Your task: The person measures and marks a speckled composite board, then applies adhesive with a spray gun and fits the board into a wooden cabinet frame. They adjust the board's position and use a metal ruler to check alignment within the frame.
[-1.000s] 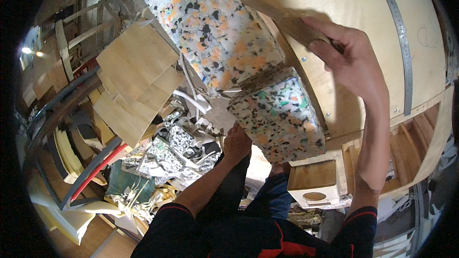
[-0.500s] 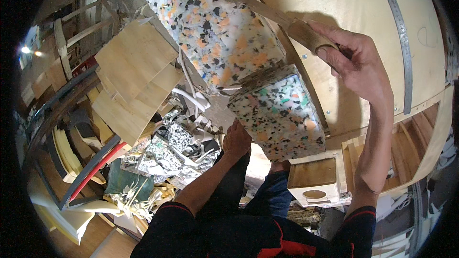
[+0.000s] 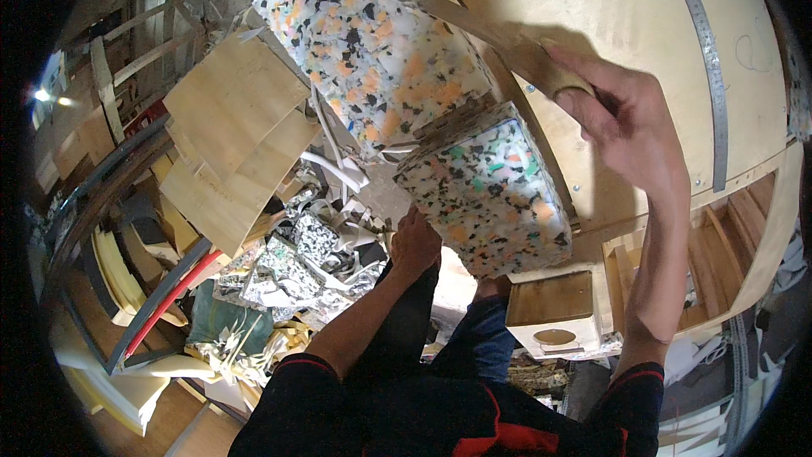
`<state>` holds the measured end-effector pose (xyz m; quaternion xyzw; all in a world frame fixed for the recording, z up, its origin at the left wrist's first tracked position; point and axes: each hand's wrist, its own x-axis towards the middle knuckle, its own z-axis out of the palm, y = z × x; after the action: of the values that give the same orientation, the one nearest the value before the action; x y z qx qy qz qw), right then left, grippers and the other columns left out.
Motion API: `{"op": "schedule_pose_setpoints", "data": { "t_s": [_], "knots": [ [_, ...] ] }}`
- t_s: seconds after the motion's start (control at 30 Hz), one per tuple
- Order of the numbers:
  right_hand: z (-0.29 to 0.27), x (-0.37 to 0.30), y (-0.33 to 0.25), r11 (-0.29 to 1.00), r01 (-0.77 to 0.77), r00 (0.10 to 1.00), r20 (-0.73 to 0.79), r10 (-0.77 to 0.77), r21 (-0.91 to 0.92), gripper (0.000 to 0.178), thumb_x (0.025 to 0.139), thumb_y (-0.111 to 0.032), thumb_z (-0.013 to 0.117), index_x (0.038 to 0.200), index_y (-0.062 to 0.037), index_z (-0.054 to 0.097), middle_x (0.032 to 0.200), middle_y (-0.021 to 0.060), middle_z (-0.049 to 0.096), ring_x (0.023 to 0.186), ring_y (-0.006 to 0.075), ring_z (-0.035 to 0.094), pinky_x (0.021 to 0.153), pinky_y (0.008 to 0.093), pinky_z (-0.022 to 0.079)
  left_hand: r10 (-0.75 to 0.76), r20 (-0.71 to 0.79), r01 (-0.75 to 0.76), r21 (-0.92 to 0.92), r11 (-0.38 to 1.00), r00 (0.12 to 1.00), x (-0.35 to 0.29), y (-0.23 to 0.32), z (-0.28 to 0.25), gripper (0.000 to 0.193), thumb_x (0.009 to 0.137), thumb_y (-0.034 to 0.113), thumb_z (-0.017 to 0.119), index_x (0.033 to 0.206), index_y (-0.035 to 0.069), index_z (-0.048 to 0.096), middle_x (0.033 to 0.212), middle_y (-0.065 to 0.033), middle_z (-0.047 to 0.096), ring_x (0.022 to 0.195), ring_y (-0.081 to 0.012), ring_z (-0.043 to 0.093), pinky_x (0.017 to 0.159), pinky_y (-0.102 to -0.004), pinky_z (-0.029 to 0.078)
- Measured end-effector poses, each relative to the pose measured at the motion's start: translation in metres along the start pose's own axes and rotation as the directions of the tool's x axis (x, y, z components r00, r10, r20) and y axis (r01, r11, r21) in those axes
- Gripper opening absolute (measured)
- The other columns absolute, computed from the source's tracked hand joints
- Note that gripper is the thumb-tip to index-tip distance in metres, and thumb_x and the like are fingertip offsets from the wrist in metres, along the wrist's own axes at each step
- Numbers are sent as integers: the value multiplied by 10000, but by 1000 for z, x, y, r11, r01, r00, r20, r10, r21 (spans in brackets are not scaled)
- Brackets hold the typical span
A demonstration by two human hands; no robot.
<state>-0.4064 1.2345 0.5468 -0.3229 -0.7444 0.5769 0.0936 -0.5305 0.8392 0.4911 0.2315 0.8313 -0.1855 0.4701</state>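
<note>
My right hand (image 3: 609,106) grips the wooden handle of a long, thin-bladed knife (image 3: 474,21). The blade runs up and left across a large block of speckled foam (image 3: 364,51), white with black and orange flecks. Nearer to me, a smaller speckled foam block (image 3: 495,195) sits against it, with a dark gap line between the two. At the smaller block's lower left edge is my left hand (image 3: 415,247), its fingers curled. The fingertips are partly hidden, and whether they grip the foam does not show.
A pale plywood board (image 3: 626,0) with a metal ruler (image 3: 706,42) lies at the right. Below stands a wooden box with a round hole (image 3: 554,326). Foam scraps (image 3: 313,262) pile up at the left, beside plywood sheets (image 3: 233,110) and a curved red strip (image 3: 173,305).
The knife and my right hand have shifted slightly down in the picture, while the whole view has drifted a little left. My left hand stays at the smaller block's edge.
</note>
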Motion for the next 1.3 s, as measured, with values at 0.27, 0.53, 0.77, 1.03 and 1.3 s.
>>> {"op": "schedule_pose_setpoints", "data": {
  "t_s": [0.27,0.53,0.77,1.03,1.3],
  "knots": [
    [13,26,9,999,40,999,-36,-41,-19,433,950,-45,689,1379,-91,651,717,18,591,601,78,473,555,267,412,69,-31,-68,40,997,997,5,-6,4,477,893,138,553,1290,-125,519,1341,-265,560,1161,-431,592,960,-520,540],
    [-3,4,8,1000,-17,999,29,16,25,423,961,-73,689,1381,-96,650,734,23,602,596,83,473,546,269,411,4,10,-4,34,999,1000,0,2,-2,498,917,169,548,1335,-97,498,1324,-281,560,1206,-450,569,991,-538,516],
    [0,4,13,993,105,994,22,-104,-49,392,939,-75,693,1331,-84,685,775,58,652,608,123,550,575,293,458,73,-12,-72,51,996,997,8,-11,13,526,893,139,537,1369,-72,466,1293,-291,566,1190,-457,573,998,-553,500],
    [-5,1,7,996,89,996,-25,-89,-23,404,946,-106,703,1349,-98,677,884,87,723,714,97,577,658,288,507,161,-53,-154,118,981,986,5,-11,12,451,871,118,550,1281,-67,537,1267,-260,581,1160,-436,601,907,-522,563],
    [9,30,-11,992,13,996,-83,-23,-125,405,961,-93,685,1365,-106,665,871,98,722,690,130,549,707,333,525,74,-54,-71,60,996,996,-2,2,-1,428,882,140,567,1252,-75,551,1363,-268,554,1154,-455,613,923,-524,567]
  ]
}}
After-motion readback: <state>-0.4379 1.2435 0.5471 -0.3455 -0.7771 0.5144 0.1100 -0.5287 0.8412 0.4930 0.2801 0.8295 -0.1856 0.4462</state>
